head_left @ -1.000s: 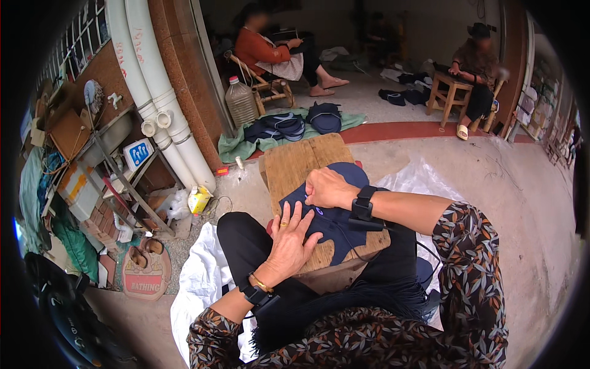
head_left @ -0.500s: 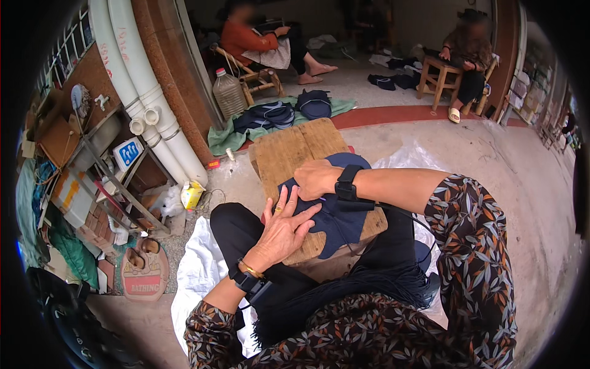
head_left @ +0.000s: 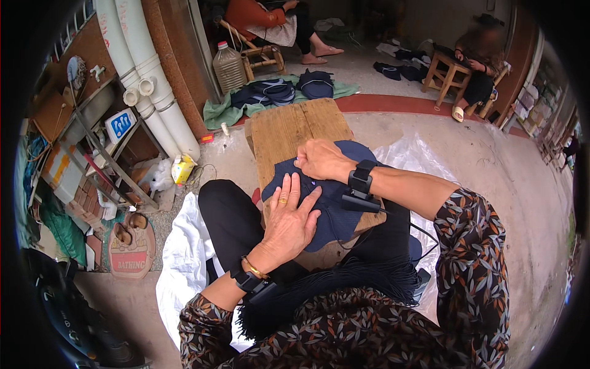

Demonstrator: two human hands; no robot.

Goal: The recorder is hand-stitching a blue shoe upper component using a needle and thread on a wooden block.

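Note:
A dark navy piece of cloth lies spread over a worn wooden stool in front of me. My left hand rests on the cloth's left part, its fingers stretched out and pressing it down. Just beyond those fingertips my right hand is closed above the cloth, thumb and forefinger pinched together. What the pinch holds is too small to make out. Between the hands, a tiny pale purple spot shows on the cloth.
Dark fringe lies across my lap. White cloth is at my left, clear plastic sheeting at right. Navy pieces lie on green cloth beyond the stool, near a large bottle. Two people sit in the doorway.
The view has tilted slightly, so the scene sits higher. The navy cloth reaches further left across the stool. My right hand has drawn a little away from the left fingers.

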